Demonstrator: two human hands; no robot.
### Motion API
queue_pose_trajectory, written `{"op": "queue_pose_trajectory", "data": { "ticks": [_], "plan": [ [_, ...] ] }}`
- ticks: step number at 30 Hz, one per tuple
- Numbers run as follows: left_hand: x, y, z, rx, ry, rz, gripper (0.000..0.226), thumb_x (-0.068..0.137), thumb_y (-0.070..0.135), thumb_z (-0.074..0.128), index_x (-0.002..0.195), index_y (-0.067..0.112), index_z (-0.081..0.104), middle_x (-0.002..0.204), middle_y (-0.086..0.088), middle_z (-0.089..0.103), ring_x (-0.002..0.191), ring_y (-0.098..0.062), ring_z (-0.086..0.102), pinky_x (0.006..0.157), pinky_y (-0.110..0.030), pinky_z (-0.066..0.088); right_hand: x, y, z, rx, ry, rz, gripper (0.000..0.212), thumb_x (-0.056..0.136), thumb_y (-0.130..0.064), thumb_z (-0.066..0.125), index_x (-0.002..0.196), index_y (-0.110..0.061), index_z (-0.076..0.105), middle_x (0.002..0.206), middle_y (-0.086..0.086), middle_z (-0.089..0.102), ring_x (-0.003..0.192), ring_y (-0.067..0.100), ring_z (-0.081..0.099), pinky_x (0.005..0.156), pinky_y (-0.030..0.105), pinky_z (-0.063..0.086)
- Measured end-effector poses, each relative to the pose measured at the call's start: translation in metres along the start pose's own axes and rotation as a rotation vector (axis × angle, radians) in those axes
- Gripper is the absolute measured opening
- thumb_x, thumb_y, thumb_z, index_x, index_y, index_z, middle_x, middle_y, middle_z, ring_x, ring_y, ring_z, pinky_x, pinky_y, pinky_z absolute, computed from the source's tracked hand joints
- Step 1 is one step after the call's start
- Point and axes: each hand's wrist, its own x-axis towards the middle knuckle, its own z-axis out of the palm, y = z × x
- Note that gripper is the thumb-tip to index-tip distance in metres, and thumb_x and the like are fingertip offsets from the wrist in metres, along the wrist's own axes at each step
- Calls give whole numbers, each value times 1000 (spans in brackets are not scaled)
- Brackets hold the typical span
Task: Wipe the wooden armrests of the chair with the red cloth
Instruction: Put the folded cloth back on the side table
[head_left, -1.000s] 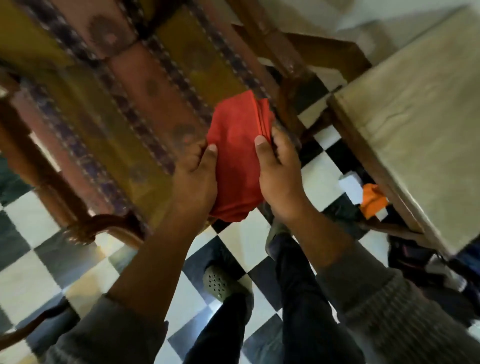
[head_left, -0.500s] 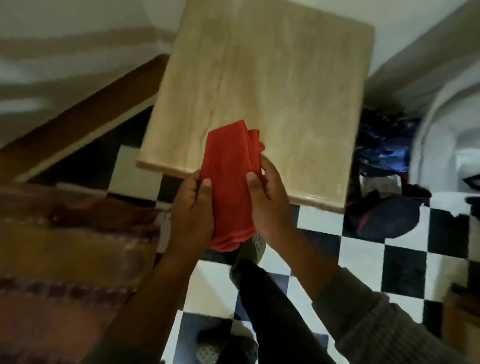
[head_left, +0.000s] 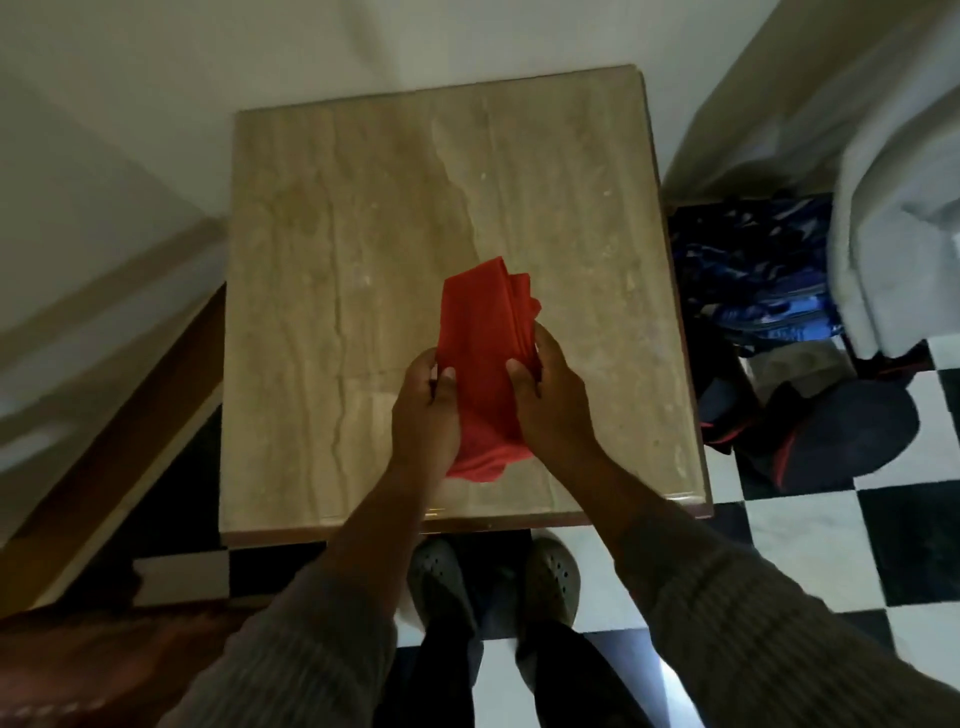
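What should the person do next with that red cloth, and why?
Probably lower the folded red cloth onto the beige stone-look tabletop and let go. Both the left hand and the right hand grip it by its sides, right above the tabletop, and no chair armrest is in view. Whether the cloth touches the top already, I cannot tell.

Dim indoor light, soft blur, warped edges
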Motion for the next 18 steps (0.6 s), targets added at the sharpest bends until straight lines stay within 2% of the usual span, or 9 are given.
{"op": "queue_pose_trajectory", "data": {
  "ticks": [2,4,7,10,14,18],
  "plan": [
    [14,-16,6,108,-55,-62,32,103,25,44,135,24,50,114,4,62,108,-22,63,94,-40,51,6,16,13,-113,5,80,57,98,-42,49,151,-26,32,136,6,60,121,27,59,102,48,49],
    [23,-30,9,171,-65,-90,32,101,23,47,133,24,49,109,3,62,102,-24,63,92,-43,53,6,23,23,-153,69,104,55,98,-38,52,149,-26,36,132,5,62,118,26,61,99,44,50],
    [24,-39,9,155,-23,-75,27,100,20,50,128,20,51,100,4,61,92,-20,61,82,-36,51,3,22,27,-136,154,113,52,98,-34,55,147,-27,41,131,3,63,113,22,62,95,40,51],
    [15,-45,7,94,27,-115,23,100,20,52,123,16,52,98,4,61,89,-18,59,76,-30,45,-7,21,28,-163,229,102,41,97,-33,58,136,-23,51,122,4,67,107,25,65,92,44,53],
    [7,-51,7,164,49,-136,22,100,23,51,120,14,54,103,-1,64,90,-19,59,72,-27,44,-20,22,35,-221,169,132,34,99,-30,52,131,-21,48,107,4,71,94,26,68,83,44,57],
    [4,-50,-2,398,-17,-94,27,98,34,53,114,13,57,107,-8,67,98,-29,64,81,-37,50,-19,12,32,-330,90,214,38,100,-32,51,136,-25,40,105,8,71,90,31,69,80,42,56]
  ]
}}
